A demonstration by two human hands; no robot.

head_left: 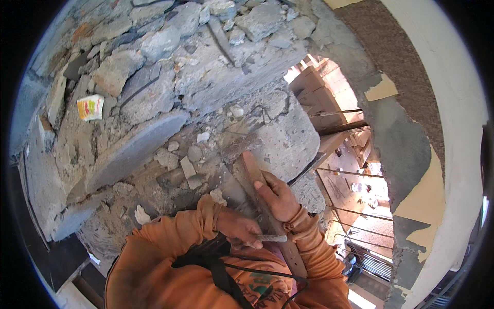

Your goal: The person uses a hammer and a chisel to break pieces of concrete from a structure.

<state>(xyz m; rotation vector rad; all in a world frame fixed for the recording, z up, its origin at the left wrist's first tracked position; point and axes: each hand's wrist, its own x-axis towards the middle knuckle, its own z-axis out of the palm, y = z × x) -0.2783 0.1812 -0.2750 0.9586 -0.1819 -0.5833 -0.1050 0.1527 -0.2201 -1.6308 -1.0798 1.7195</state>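
My right hand (280,198) is wrapped round the edge of a long, narrow wooden plank (252,172), its thumb lying on the face. The plank runs from the broken concrete down along the front of my body. Just left of it, my left hand (239,229) is closed on a short, pale grey bar (272,238). That bar points right and crosses in front of the plank; whether it touches the wood I cannot tell. Beyond the plank's far end lies a cracked concrete step (290,136) strewn with grit and small chunks.
Broken concrete rubble (154,46) covers the far left. A small printed packet (90,108) lies on it. On the right, a jagged hole crossed by bare steel bars (355,211) opens onto a lower level. A peeling wall (406,149) curves beside it.
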